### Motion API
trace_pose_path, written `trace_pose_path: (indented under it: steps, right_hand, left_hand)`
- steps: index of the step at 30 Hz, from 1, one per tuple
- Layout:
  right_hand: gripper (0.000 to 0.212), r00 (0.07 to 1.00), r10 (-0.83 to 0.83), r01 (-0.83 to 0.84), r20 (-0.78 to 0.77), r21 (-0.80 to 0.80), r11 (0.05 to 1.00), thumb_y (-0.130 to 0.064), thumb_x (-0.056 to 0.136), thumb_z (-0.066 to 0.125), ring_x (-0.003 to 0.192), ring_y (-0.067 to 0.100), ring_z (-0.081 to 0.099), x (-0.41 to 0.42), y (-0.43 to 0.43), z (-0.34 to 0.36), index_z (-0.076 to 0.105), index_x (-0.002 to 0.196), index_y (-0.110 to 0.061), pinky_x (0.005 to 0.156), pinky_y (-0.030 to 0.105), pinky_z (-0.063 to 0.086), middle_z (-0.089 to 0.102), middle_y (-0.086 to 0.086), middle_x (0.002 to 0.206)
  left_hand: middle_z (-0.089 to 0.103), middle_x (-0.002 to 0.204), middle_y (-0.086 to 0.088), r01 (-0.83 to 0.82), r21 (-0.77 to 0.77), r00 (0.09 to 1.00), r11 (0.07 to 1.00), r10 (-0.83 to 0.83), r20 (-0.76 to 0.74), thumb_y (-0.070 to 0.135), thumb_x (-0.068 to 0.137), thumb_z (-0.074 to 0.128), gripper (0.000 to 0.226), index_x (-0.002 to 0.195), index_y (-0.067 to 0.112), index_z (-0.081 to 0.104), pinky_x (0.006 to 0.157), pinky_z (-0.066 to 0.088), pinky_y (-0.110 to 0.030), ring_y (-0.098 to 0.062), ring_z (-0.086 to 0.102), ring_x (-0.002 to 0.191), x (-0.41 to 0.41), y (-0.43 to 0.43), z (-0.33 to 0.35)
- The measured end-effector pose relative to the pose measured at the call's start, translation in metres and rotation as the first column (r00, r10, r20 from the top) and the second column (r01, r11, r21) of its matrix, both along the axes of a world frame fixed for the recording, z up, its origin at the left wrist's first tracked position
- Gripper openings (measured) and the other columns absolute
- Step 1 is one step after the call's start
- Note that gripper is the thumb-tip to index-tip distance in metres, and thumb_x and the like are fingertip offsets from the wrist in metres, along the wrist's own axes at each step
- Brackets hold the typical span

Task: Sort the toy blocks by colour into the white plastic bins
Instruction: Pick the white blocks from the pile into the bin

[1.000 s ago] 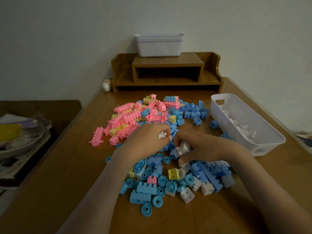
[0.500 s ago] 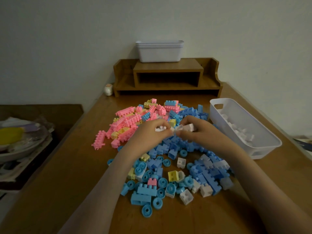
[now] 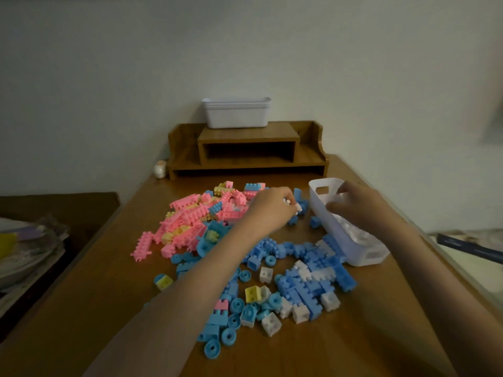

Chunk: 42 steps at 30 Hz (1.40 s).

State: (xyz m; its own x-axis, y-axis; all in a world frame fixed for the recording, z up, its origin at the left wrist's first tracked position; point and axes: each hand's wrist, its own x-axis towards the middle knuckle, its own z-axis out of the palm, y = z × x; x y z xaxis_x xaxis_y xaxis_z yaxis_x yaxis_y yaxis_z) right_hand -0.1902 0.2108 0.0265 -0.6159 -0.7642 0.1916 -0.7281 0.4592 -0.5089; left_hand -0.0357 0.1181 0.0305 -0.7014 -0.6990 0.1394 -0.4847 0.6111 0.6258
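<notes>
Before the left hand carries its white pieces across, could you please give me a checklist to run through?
1. Left hand pinches small white blocks in its fingers: ok.
2. White bin opening free: not ok, the right hand hovers over it.
3. Pieces inside the bin all white: cannot tell, partly hidden.
4. Loose white cubes cleared from the table: not ok, several lie among the blue blocks.
5. Spare bins ready on the wooden shelf: ok.

a wooden desk shelf stands at the table's far end, a small pale ornament beside it.
</notes>
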Motion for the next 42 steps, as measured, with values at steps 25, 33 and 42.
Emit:
trace_pose_path:
  steps: [25,33,42]
  right_hand:
    - [0.074,0.966,0.198,-0.206,-0.169,-0.033,0.978,-0.005,0.087,0.061,0.112,0.024,0.057,-0.021,0.045,-0.023,0.018,0.147,-0.015,0.087,0.021,0.042,0.053,0.012,0.132]
    - [0.041,0.885,0.463,-0.463,0.034,0.155,0.873,-0.034,0.086,0.065,0.087,0.005,0.053,0.043,0.076,-0.024,0.044,0.121,-0.029,0.069,0.015,0.042,0.048,-0.015,0.101]
    - [0.051,0.838,0.544,-0.505,0.048,0.449,0.737,-0.03,0.088,0.062,0.114,0.019,0.046,0.061,0.06,-0.04,0.033,0.129,-0.036,0.094,0.034,0.047,0.027,-0.009,0.13]
  left_hand:
    - [0.028,0.136,-0.019,0.408,0.266,0.909,0.873,-0.416,-0.027,0.002,0.082,0.054,0.082,0.144,0.017,0.002,0.093,0.044,-0.041,-0.038,0.037,0.121,-0.089,0.044,-0.023]
    - [0.034,0.12,-0.004,0.328,-0.224,0.887,0.918,-0.216,0.409,0.027,0.085,0.057,0.039,0.12,0.021,0.039,0.096,0.027,-0.041,-0.026,0.028,0.121,-0.014,0.04,-0.031]
    - [0.052,0.099,-0.004,0.317,0.009,0.812,0.949,-0.276,0.514,0.042,0.095,0.051,0.036,0.115,0.012,0.051,0.077,0.034,-0.037,-0.022,0.05,0.089,0.031,0.034,-0.046]
